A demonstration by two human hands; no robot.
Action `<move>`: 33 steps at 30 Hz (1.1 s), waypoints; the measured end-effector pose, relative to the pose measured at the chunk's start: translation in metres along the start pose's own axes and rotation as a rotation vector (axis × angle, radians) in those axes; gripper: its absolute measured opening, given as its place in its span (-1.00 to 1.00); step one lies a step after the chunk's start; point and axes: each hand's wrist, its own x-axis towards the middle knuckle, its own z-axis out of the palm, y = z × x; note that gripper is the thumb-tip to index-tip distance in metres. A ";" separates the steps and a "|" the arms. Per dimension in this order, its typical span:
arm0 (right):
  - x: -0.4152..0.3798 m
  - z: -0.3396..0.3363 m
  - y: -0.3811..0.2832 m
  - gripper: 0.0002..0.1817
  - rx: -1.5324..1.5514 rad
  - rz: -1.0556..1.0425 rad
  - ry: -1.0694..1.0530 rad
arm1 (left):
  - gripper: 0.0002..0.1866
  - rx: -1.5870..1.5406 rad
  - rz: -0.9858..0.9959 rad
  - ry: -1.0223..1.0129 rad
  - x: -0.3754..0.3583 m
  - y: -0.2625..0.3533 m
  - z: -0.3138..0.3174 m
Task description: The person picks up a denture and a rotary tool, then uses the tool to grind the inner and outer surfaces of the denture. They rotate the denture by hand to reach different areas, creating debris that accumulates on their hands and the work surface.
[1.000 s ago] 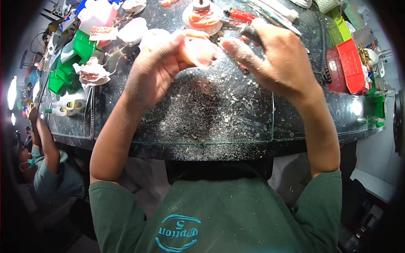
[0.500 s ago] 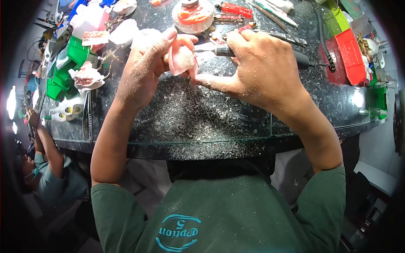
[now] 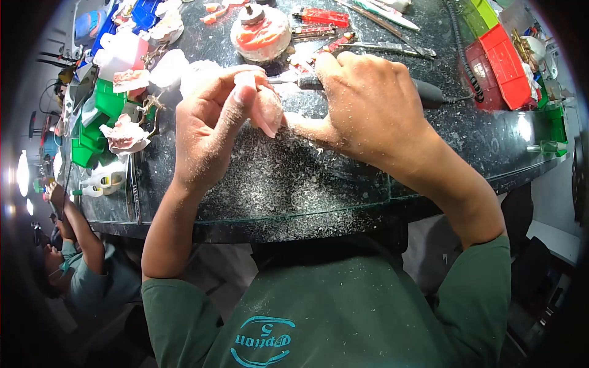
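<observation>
My left hand [image 3: 211, 119] pinches a pink, translucent moulded piece [image 3: 267, 110] between thumb and fingers. My right hand [image 3: 368, 101] is wrapped round a dark corded rotary handpiece [image 3: 426, 93], whose metal tip points left at the piece. My right thumb reaches toward the piece's lower right edge. Whether the tip touches the piece is hidden by my left fingers. Pale shavings [image 3: 288, 178] cover the dark tabletop below, and white dust clings to both hands.
A round flask with pink material [image 3: 261, 34] stands beyond my hands. Red-handled tools [image 3: 322, 16] and metal instruments lie at the back. Green bins [image 3: 89, 144] and plaster casts [image 3: 126, 135] are left, red bins [image 3: 506, 73] right. A co-worker [image 3: 92, 270] is at far left.
The pink piece has turned in my left hand, and my left thumb now lies over its upper part. The view has shifted slightly. The handpiece remains in my right hand.
</observation>
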 end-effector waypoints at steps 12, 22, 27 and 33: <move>0.003 0.000 0.002 -0.50 -0.003 0.015 0.123 | -0.57 -0.015 0.111 -0.010 0.001 0.001 -0.003; 0.002 -0.002 0.001 -0.49 0.023 -0.003 0.048 | -0.57 0.050 0.126 0.008 -0.002 0.006 0.004; 0.000 0.005 0.004 -0.53 0.084 -0.006 0.106 | -0.56 0.039 0.119 0.009 -0.002 0.004 0.003; 0.003 -0.002 0.003 -0.49 0.040 -0.013 0.057 | -0.54 0.061 0.155 0.004 -0.003 0.005 0.004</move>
